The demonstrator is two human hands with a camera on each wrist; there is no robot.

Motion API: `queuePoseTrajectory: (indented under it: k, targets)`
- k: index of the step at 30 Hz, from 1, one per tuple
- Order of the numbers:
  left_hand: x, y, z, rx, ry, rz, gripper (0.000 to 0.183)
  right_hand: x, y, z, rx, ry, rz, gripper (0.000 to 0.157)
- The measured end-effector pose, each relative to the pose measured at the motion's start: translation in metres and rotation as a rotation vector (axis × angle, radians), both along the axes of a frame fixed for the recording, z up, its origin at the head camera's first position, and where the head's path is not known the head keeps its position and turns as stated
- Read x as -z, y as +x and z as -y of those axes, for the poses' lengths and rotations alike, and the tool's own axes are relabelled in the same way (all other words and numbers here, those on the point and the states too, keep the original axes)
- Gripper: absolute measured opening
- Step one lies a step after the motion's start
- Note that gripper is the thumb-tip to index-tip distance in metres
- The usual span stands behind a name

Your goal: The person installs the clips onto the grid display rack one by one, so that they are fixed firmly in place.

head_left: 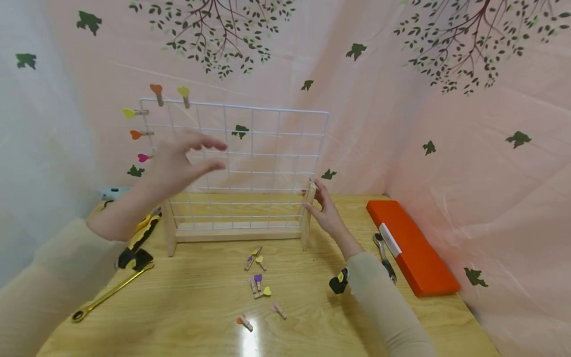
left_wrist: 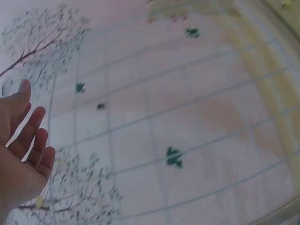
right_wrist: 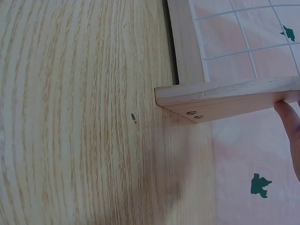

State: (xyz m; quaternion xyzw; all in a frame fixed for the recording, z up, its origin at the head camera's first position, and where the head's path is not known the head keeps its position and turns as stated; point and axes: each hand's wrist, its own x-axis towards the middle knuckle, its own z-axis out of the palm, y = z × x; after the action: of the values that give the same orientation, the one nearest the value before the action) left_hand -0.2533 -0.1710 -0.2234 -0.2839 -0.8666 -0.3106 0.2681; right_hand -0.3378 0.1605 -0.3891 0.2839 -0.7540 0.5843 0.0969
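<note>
A white wire grid rack [head_left: 252, 110] with wooden side posts stands upright on the table. My left hand [head_left: 183, 157] is raised before the grid's left half, fingers and thumb apart, holding nothing; in the left wrist view the hand [left_wrist: 23, 159] is at the left edge. My right hand [head_left: 329, 214] grips the right wooden post [head_left: 307, 223] near its top. In the right wrist view its fingers [right_wrist: 288, 119] touch that post. Heart-topped clothespins sit on the grid's upper left corner: orange [head_left: 156, 90] and yellow [head_left: 184, 92] on top, yellow [head_left: 129, 113], orange [head_left: 136, 134] and pink [head_left: 143, 157] down the side.
Several loose heart clothespins [head_left: 257, 278] lie in front of the rack. At left are a gold wrench [head_left: 111, 292] and a yellow-black tool [head_left: 144, 230]. On the right lie an orange box [head_left: 415, 248], a ratchet [head_left: 384, 255] and a small black object [head_left: 339, 281].
</note>
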Motion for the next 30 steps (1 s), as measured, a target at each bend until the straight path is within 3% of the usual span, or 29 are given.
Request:
queuePoseTrajectory:
  k: [5, 8, 12, 16, 19, 22, 26, 30]
  targets:
    - [0.082, 0.015, -0.023, 0.229, -0.142, 0.115, 0.038, -0.002, -0.003, 0.0, 0.009, 0.015, 0.004, 0.065]
    - [0.126, 0.026, -0.031, 0.32, -0.197, 0.241, 0.039, -0.002, -0.004, 0.0, 0.01, 0.02, -0.005, 0.065]
    - [0.173, 0.036, -0.034, 0.435, -0.224, 0.419, 0.035, -0.003, -0.005, 0.001, -0.003, 0.015, -0.015, 0.064]
    - [0.212, 0.043, -0.034, 0.587, -0.244, 0.489, 0.027, -0.003, -0.005, 0.002, -0.001, 0.022, -0.027, 0.064]
    - [0.23, 0.047, -0.034, 0.689, -0.254, 0.512, 0.02, -0.003, -0.004, 0.002, 0.004, 0.024, -0.029, 0.063]
    - [0.238, 0.048, -0.034, 0.748, -0.248, 0.541, 0.013, -0.002, -0.004, 0.002, 0.003, 0.018, -0.025, 0.063]
    - [0.243, 0.049, -0.036, 0.757, -0.262, 0.546, 0.009, -0.001, -0.003, 0.002, 0.002, 0.013, -0.015, 0.063]
    - [0.244, 0.049, -0.037, 0.738, -0.287, 0.502, 0.008, 0.001, -0.004, 0.002, -0.003, 0.01, -0.009, 0.064]
